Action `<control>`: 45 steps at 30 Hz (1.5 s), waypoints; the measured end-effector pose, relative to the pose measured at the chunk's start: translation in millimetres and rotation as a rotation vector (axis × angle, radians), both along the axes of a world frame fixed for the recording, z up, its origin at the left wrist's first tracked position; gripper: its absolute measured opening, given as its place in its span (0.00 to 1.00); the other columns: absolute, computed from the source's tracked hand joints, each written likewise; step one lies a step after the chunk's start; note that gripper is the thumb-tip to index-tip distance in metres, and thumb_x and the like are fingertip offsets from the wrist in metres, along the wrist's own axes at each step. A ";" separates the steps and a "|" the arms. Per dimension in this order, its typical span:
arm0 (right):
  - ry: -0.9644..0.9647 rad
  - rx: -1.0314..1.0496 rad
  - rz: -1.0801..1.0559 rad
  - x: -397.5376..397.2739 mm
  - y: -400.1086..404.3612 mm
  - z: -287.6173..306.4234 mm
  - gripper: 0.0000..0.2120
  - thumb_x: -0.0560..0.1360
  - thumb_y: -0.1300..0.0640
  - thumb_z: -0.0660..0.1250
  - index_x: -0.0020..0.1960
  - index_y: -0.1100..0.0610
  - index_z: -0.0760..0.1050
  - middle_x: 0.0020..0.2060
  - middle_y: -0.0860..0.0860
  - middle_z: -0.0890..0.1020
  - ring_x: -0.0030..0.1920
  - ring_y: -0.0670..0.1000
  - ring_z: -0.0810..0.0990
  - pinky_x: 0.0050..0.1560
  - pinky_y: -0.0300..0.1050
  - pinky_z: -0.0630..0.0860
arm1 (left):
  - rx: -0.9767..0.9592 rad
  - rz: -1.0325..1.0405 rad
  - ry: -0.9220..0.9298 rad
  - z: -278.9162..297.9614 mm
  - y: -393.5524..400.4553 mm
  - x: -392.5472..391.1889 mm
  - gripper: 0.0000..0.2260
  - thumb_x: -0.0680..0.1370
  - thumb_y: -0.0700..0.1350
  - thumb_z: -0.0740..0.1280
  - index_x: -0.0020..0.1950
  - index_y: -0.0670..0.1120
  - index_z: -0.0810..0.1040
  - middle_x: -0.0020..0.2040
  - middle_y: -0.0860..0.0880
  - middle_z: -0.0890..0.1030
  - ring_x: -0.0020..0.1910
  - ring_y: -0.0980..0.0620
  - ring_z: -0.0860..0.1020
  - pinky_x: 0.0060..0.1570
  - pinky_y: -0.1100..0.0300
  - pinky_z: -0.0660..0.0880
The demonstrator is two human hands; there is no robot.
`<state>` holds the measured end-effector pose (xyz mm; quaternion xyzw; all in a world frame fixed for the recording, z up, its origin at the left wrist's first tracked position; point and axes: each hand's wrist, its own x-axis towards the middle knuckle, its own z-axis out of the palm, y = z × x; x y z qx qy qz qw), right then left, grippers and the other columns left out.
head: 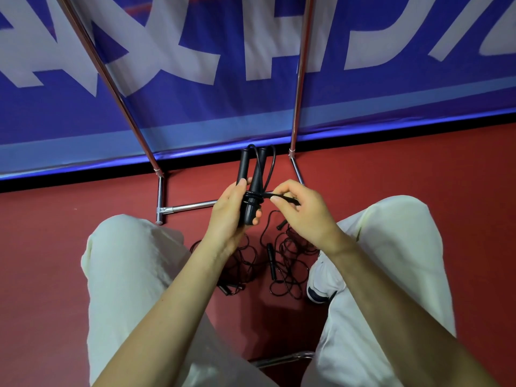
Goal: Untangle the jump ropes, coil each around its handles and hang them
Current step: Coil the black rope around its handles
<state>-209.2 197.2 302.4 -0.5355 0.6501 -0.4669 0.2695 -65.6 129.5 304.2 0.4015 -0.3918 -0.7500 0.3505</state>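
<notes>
Holding a pair of black jump-rope handles point(249, 185) side by side, the left hand point(229, 210) has its grip clamped round their lower ends, thumb on the near side and fingertips showing past the far side. Above that grip the two handles stand nearly upright, smooth and matte, slightly splayed at the top, where thin black cord point(268, 170) loops out of the caps and arcs down to the right. Just above the left fingers several turns of the cord are wound tight round both handles. To the right of that grip the right hand point(303, 213) pinches a flattened run of the same cord between thumb and forefinger, its grip closed on the cord, which runs taut from the wound turns.

Below both hands, on the red floor point(42, 261) between the knees in pale trousers point(122, 275), lies a tangled heap of more black ropes point(282, 263) with several short handles poking out of it. Beyond the grips a chrome rack point(181, 208) stands against a blue banner point(251, 101) with large white letters.
</notes>
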 end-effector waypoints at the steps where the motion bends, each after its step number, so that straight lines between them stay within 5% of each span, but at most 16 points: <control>1: 0.079 -0.011 0.006 0.4 0.8 -1.5 0.03 0.76 0.57 0.70 0.49 0.50 0.78 0.28 0.41 0.72 0.30 0.43 0.70 0.36 0.37 0.68 | -0.010 0.015 -0.027 -1.0 -0.9 1.0 0.10 0.83 0.51 0.60 0.53 0.44 0.75 0.37 0.45 0.76 0.29 0.51 0.73 0.27 0.61 0.70; 7: 0.474 -0.120 -0.037 0.5 -3.9 -9.2 0.06 0.77 0.55 0.66 0.47 0.54 0.82 0.39 0.41 0.77 0.39 0.41 0.72 0.40 0.36 0.67 | -0.058 0.038 -0.113 -3.2 -1.9 5.5 0.11 0.83 0.51 0.62 0.50 0.45 0.76 0.35 0.46 0.77 0.29 0.50 0.74 0.29 0.59 0.72; 10: -0.028 0.156 0.002 6.2 -7.0 -2.8 0.12 0.81 0.61 0.60 0.45 0.55 0.81 0.41 0.50 0.79 0.37 0.44 0.75 0.42 0.36 0.71 | -0.079 0.029 -0.139 -3.0 -1.3 5.9 0.10 0.83 0.51 0.62 0.53 0.45 0.76 0.39 0.42 0.77 0.29 0.50 0.74 0.29 0.59 0.72; 13: -0.427 0.209 0.002 8.5 -6.0 8.3 0.14 0.82 0.63 0.55 0.42 0.58 0.77 0.29 0.42 0.72 0.26 0.40 0.67 0.31 0.31 0.63 | -0.083 -0.053 -0.062 1.4 1.4 4.0 0.13 0.83 0.51 0.60 0.58 0.43 0.76 0.44 0.39 0.78 0.29 0.50 0.74 0.27 0.61 0.71; 16: -0.430 0.078 0.075 5.7 -7.2 11.9 0.06 0.80 0.58 0.59 0.48 0.55 0.75 0.29 0.41 0.70 0.29 0.39 0.67 0.34 0.30 0.65 | 0.019 -0.103 0.116 10.6 4.5 1.5 0.15 0.80 0.54 0.59 0.56 0.44 0.75 0.38 0.46 0.78 0.27 0.54 0.72 0.23 0.65 0.68; 19: -0.397 0.049 0.147 6.2 -8.8 10.9 0.12 0.77 0.52 0.60 0.60 0.47 0.72 0.38 0.53 0.74 0.40 0.43 0.73 0.45 0.34 0.72 | 0.171 -0.149 0.245 14.2 10.8 0.3 0.18 0.75 0.57 0.61 0.56 0.47 0.76 0.36 0.50 0.78 0.25 0.57 0.70 0.21 0.68 0.67; 21: -0.392 0.013 0.225 10.4 -9.1 7.9 0.15 0.78 0.51 0.60 0.65 0.51 0.71 0.48 0.64 0.77 0.50 0.45 0.76 0.56 0.38 0.73 | 0.265 -0.183 0.295 13.3 15.1 -2.1 0.20 0.74 0.58 0.61 0.58 0.47 0.77 0.40 0.51 0.79 0.24 0.59 0.69 0.20 0.70 0.66; 23: -0.435 -0.013 0.250 12.5 -9.3 6.1 0.16 0.79 0.53 0.60 0.65 0.55 0.72 0.52 0.62 0.80 0.54 0.46 0.77 0.58 0.39 0.73 | 0.333 -0.197 0.325 12.7 17.9 -4.8 0.22 0.73 0.59 0.61 0.58 0.45 0.77 0.41 0.51 0.79 0.23 0.60 0.69 0.18 0.71 0.65; 26: -0.523 0.025 0.261 8.3 -10.1 8.7 0.13 0.78 0.53 0.62 0.61 0.52 0.75 0.46 0.47 0.80 0.41 0.40 0.76 0.41 0.33 0.71 | 0.328 -0.247 0.309 15.0 16.7 -2.8 0.20 0.73 0.59 0.60 0.55 0.46 0.77 0.36 0.50 0.78 0.22 0.60 0.69 0.17 0.72 0.64; 32: -0.746 0.168 0.360 -5.9 -11.0 13.6 0.13 0.72 0.58 0.65 0.56 0.56 0.74 0.37 0.46 0.80 0.28 0.41 0.73 0.23 0.31 0.63 | 0.383 -0.401 0.237 19.3 17.5 1.2 0.23 0.72 0.63 0.58 0.53 0.46 0.76 0.35 0.48 0.77 0.19 0.59 0.67 0.15 0.72 0.61; 38: -0.688 0.156 0.155 3.2 -13.3 4.7 0.06 0.75 0.58 0.70 0.46 0.58 0.73 0.25 0.47 0.70 0.19 0.40 0.61 0.20 0.33 0.56 | 0.368 -0.321 0.029 3.7 16.7 -2.8 0.24 0.82 0.61 0.53 0.55 0.42 0.76 0.40 0.43 0.75 0.27 0.51 0.73 0.20 0.66 0.70; 42: -0.361 0.130 -0.128 3.4 -20.4 -7.0 0.09 0.73 0.55 0.73 0.44 0.58 0.75 0.27 0.49 0.72 0.26 0.44 0.68 0.28 0.38 0.65 | 0.216 -0.194 -0.158 -4.2 18.3 -8.3 0.22 0.85 0.56 0.50 0.58 0.42 0.76 0.46 0.42 0.81 0.35 0.48 0.80 0.33 0.56 0.80; 45: -0.274 0.174 -0.125 4.3 -23.0 -11.3 0.14 0.72 0.51 0.74 0.47 0.61 0.76 0.33 0.56 0.74 0.31 0.49 0.73 0.30 0.43 0.70 | 0.213 -0.190 -0.133 -6.8 21.4 -8.8 0.27 0.84 0.59 0.50 0.62 0.39 0.77 0.45 0.40 0.82 0.35 0.48 0.78 0.36 0.57 0.77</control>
